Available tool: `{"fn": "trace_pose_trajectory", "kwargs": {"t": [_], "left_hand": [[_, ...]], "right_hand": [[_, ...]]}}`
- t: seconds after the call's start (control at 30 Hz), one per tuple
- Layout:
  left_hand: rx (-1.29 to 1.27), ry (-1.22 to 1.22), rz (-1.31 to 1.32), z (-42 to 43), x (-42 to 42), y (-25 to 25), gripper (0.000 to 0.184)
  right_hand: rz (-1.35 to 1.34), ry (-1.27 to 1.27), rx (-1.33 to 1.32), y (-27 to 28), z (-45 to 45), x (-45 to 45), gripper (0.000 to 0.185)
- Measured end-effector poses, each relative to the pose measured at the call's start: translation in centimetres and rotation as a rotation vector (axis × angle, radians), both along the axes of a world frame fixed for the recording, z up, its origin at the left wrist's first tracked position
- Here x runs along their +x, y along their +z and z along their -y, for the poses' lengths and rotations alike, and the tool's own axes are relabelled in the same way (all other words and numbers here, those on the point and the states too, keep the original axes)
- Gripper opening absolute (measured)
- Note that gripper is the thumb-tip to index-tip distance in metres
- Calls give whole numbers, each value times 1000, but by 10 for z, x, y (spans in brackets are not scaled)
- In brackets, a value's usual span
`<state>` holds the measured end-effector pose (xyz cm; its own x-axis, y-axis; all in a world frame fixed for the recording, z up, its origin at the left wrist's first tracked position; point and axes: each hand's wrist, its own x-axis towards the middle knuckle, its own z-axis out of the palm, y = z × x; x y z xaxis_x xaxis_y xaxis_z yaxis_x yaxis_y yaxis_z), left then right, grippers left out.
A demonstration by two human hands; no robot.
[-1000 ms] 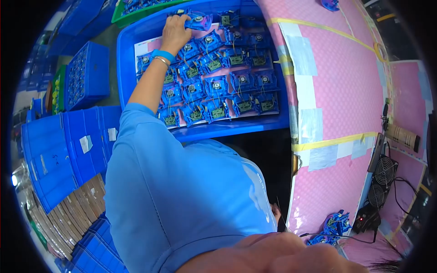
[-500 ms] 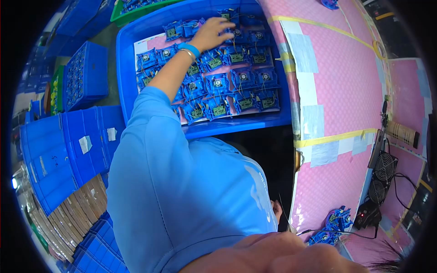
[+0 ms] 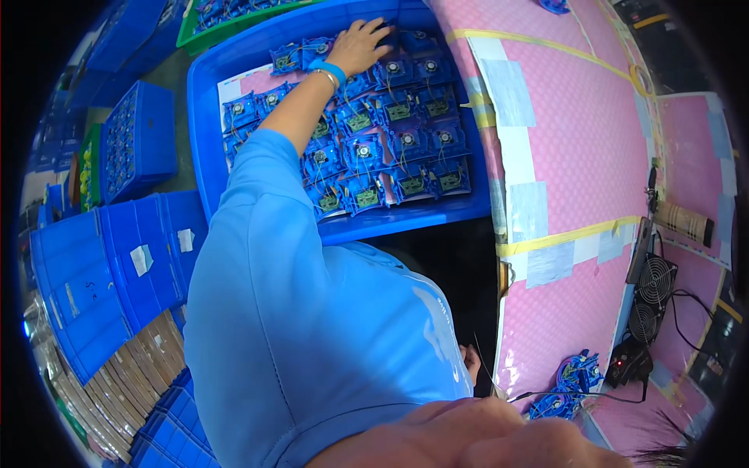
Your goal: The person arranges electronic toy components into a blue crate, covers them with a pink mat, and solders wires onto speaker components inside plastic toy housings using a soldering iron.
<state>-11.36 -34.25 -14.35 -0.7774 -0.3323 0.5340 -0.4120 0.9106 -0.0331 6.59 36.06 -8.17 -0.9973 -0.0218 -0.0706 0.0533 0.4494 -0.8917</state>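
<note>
My left hand (image 3: 357, 48) reaches over the far part of a large blue bin (image 3: 204, 140), with its fingers spread and nothing seen in its grasp. Below it lie rows of blue plastic units (image 3: 363, 154) with round metal parts, green boards and thin wires, on a white and pink sheet (image 3: 253, 80). The hand and wrist hide some of the far units; whether the fingertips touch one is unclear. My right hand (image 3: 470, 363) shows only in part beside my shirt, its fingers curled beside a thin dark line; what they hold is hidden.
A pink-covered table (image 3: 577, 156) with yellow tape runs along the right, bearing more blue units (image 3: 577, 374), a cable and black fans (image 3: 655, 281). At the left are a smaller filled blue bin (image 3: 144, 132), stacked blue crates (image 3: 94, 273) and a green tray (image 3: 187, 31).
My left hand has released the blue unit it held at the bin's far left and moved right across the far row. The view has shifted slightly. My right hand stays by my shirt.
</note>
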Motion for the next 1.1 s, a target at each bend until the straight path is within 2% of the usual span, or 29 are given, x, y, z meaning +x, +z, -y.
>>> {"fn": "trace_pose_trajectory", "kwargs": {"t": [0.03, 0.07, 0.13, 0.23, 0.27, 0.37, 0.4, 0.47, 0.53, 0.63, 0.67, 0.73, 0.87, 0.93, 0.97, 1.1], "left_hand": [[10, 30, 149, 2, -1, 3, 42], [4, 17, 138, 4, -6, 9, 42], [233, 112, 527, -4, -23, 41, 33], [124, 7, 588, -23, -46, 93, 29], [68, -88, 399, -34, -50, 111, 21], [-11, -81, 439, -61, -87, 167, 31], [-65, -221, 217, -52, -88, 164, 10], [-90, -385, 261, -29, -96, 159, 10], [-121, -450, 313, -26, -105, 186, 11], [155, -336, 428, -20, -143, 223, 37], [154, -335, 426, -17, -162, 223, 37], [89, -709, -66, -2, -214, 224, 34], [256, -853, -140, 7, -285, 202, 29], [467, -724, -5, 5, -305, 197, 26], [250, -644, 3, 11, -319, 187, 26], [213, -867, 14, 5, -314, 204, 26]], "right_hand": [[-4, -4, -33, -2, -2, 0, 25], [-35, 24, 25, -5, -3, 0, 24], [-90, -15, 170, 7, 19, 1, 24], [-123, -87, 283, 15, 35, 0, 21], [-130, -65, 224, 16, 33, -3, 15], [-132, -113, 319, 30, 50, -6, 12], [-137, -118, 319, 30, 47, -7, 12], [-116, -66, 315, 25, 40, -6, 13], [-176, -140, 276, 7, 37, -1, 14], [-164, -69, 397, 26, 43, -8, 16], [-166, -68, 396, 25, 44, -8, 16], [-255, -38, 380, 20, 42, -9, 16], [-186, -110, 321, 8, 37, -3, 15], [-205, -139, 335, 10, 43, 0, 15], [-210, -142, 342, 10, 44, 0, 15], [-194, -166, 414, -3, 35, 4, 15]]}}
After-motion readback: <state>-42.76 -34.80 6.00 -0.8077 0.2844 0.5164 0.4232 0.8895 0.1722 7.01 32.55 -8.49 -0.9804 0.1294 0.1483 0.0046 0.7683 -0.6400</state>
